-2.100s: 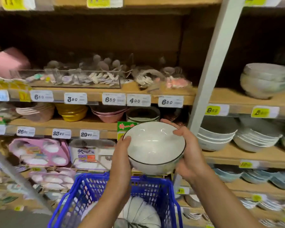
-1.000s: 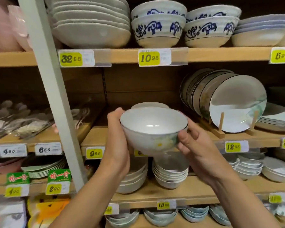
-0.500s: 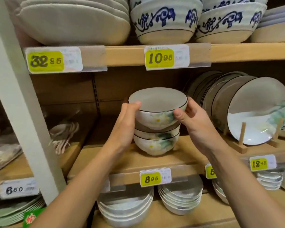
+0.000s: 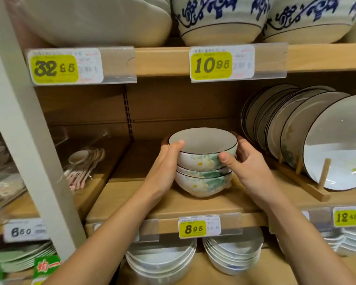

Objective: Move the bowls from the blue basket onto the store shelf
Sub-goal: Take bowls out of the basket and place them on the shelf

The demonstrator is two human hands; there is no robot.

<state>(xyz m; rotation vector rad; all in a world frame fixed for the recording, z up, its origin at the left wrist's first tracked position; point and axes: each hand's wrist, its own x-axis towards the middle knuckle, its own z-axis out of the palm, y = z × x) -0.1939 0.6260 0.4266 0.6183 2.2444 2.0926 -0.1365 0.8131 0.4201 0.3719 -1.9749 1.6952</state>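
Observation:
A white bowl (image 4: 202,149) with a dark rim and a green and yellow flower print sits nested on top of a stack of matching bowls (image 4: 201,183) on the wooden store shelf (image 4: 132,200). My left hand (image 4: 164,167) holds its left side, thumb on the rim. My right hand (image 4: 247,163) holds its right side, thumb against the wall. The blue basket is out of view.
Dark-rimmed plates (image 4: 317,140) stand on edge in a wooden rack just right of the stack. Bagged spoons (image 4: 84,167) lie to the left past a white upright post (image 4: 29,140). Big bowls (image 4: 218,19) fill the shelf above; stacked dishes (image 4: 232,251) sit below.
Both hands carried the bowl up from the basket to the shelf and lowered it onto the stack. Since half a second ago it has settled deeper into the stack.

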